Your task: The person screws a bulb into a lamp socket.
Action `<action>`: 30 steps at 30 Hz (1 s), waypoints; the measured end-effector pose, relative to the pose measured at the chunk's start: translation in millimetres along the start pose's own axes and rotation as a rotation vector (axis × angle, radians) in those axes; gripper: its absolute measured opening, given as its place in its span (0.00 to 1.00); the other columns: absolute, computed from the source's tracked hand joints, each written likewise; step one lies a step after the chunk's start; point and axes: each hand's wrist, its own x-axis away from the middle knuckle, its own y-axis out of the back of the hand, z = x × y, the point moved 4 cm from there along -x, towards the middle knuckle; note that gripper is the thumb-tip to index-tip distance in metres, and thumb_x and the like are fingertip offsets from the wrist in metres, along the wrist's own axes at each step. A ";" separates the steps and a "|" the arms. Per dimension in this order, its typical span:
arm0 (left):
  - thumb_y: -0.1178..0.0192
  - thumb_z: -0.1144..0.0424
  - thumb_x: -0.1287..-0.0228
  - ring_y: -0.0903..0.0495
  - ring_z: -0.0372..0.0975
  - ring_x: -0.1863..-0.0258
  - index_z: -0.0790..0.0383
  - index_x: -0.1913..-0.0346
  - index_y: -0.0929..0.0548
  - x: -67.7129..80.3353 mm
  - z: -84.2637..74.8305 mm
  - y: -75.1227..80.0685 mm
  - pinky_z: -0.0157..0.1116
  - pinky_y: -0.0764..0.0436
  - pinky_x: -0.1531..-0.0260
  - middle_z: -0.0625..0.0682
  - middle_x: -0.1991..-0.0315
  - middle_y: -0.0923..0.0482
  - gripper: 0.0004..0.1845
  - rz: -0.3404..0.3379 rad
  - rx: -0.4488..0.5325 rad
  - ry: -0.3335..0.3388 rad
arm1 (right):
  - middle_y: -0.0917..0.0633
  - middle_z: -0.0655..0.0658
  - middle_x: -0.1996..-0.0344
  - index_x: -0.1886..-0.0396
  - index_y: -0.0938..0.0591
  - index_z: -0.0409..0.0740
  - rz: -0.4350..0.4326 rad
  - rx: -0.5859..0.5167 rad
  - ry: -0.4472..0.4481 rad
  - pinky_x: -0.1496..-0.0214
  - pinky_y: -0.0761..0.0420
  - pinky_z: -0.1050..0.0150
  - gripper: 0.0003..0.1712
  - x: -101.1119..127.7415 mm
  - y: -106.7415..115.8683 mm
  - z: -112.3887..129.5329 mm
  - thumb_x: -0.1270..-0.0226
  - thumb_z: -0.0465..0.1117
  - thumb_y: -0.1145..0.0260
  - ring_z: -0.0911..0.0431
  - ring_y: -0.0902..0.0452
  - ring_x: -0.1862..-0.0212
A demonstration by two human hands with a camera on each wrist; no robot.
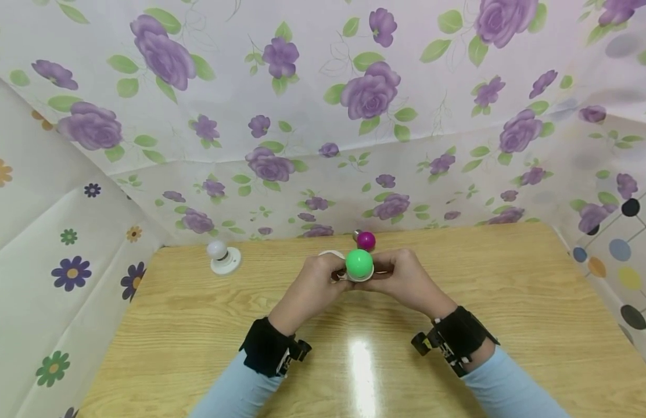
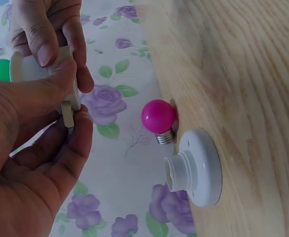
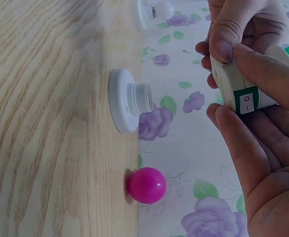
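Sleeves [image 1: 239,388], two, pale blue, each running up to a black wristband [image 1: 461,334]. Bulb holder [image 3: 231,83], one, white, smooth, fitted with a round, glossy green bulb [image 1: 359,263]; on its side a switch [image 3: 246,102] with a dark green surround, marked with a red circle and a dash. Position: held up off the desk [image 1: 208,354], before the middle of its back edge. Long axis: roughly upright, running through holder and bulb, with the bulb end up towards the head camera and the other end towards the desk. Flat metal piece [image 2: 68,116], probably a plug prong though mostly hidden, pointing to the person's left. Left hand [image 1: 322,276]: fingers and thumb pinching the holder. Right hand [image 1: 404,276]: fingers and thumb grasping the same holder from the opposite side. Further items, all at the back of the desk: white socket [image 2: 201,165] on a round base, uncovered; magenta bulb [image 2: 158,116], lying beside it, with metal screw end; white bulb [image 1: 216,249], on a round white base [image 1: 226,265], well to the left.
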 end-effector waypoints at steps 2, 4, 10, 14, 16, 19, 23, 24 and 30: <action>0.30 0.63 0.48 0.20 0.36 0.66 0.55 0.66 0.16 1.0 0.6 -0.2 0.26 0.19 0.66 0.45 0.68 0.20 0.07 -0.011 0.016 -0.008 | 0.13 0.54 0.58 0.56 0.16 0.59 0.002 -0.004 -0.004 0.59 0.15 0.66 0.20 -0.4 -0.9 0.0 0.52 0.47 0.24 0.58 0.15 0.57; 0.30 0.62 0.48 0.20 0.35 0.66 0.54 0.65 0.16 2.0 1.3 0.2 0.27 0.18 0.65 0.44 0.67 0.19 0.07 -0.026 0.026 -0.015 | 0.13 0.55 0.58 0.55 0.16 0.59 0.003 -0.004 -0.002 0.59 0.16 0.66 0.21 -1.2 -1.5 -0.3 0.52 0.47 0.24 0.57 0.16 0.55; 0.31 0.57 0.47 0.19 0.31 0.65 0.51 0.60 0.15 5.0 8.6 5.9 0.30 0.17 0.64 0.43 0.64 0.16 0.10 -0.103 0.039 0.037 | 0.15 0.52 0.52 0.52 0.17 0.57 -0.053 0.046 -0.017 0.56 0.17 0.68 0.24 -1.4 3.8 -4.2 0.52 0.50 0.25 0.57 0.19 0.50; 0.31 0.57 0.47 0.19 0.32 0.66 0.51 0.60 0.15 6.7 21.6 14.8 0.32 0.16 0.64 0.45 0.64 0.15 0.11 -0.192 0.039 0.104 | 0.17 0.48 0.49 0.51 0.18 0.51 -0.086 0.074 -0.051 0.54 0.17 0.67 0.26 0.7 9.5 -6.9 0.51 0.51 0.25 0.54 0.19 0.48; 0.30 0.57 0.49 0.19 0.34 0.68 0.52 0.62 0.15 8.0 29.9 21.4 0.31 0.17 0.67 0.46 0.65 0.15 0.11 -0.257 0.041 0.138 | 0.17 0.49 0.48 0.49 0.18 0.51 -0.097 0.118 -0.061 0.50 0.18 0.64 0.27 1.3 12.1 -7.8 0.50 0.53 0.27 0.54 0.20 0.47; 0.29 0.58 0.50 0.19 0.37 0.71 0.55 0.63 0.14 10.4 41.5 32.4 0.31 0.17 0.70 0.48 0.67 0.15 0.10 -0.364 0.049 0.180 | 0.18 0.53 0.47 0.47 0.19 0.54 -0.102 0.193 -0.061 0.43 0.22 0.56 0.27 1.7 14.8 -8.2 0.48 0.56 0.29 0.54 0.23 0.43; 0.29 0.58 0.49 0.18 0.39 0.71 0.58 0.67 0.14 14.6 57.4 42.0 0.32 0.17 0.70 0.51 0.69 0.14 0.09 -0.473 0.018 0.223 | 0.20 0.55 0.44 0.45 0.20 0.56 -0.113 0.278 -0.047 0.45 0.21 0.55 0.27 1.6 17.2 -8.9 0.45 0.57 0.31 0.59 0.23 0.45; 0.29 0.58 0.49 0.17 0.40 0.70 0.59 0.67 0.14 15.7 61.8 43.2 0.34 0.17 0.69 0.51 0.69 0.15 0.09 -0.494 0.006 0.229 | 0.20 0.54 0.44 0.45 0.20 0.56 -0.116 0.294 -0.043 0.47 0.21 0.58 0.28 1.5 17.6 -9.2 0.45 0.57 0.31 0.60 0.23 0.46; 0.28 0.58 0.50 0.18 0.44 0.64 0.59 0.68 0.14 26.0 90.7 48.7 0.41 0.17 0.65 0.53 0.67 0.16 0.09 -0.608 -0.041 0.291 | 0.24 0.49 0.39 0.43 0.21 0.53 -0.128 0.342 -0.032 0.54 0.23 0.63 0.28 1.7 17.9 -12.5 0.43 0.56 0.32 0.56 0.27 0.40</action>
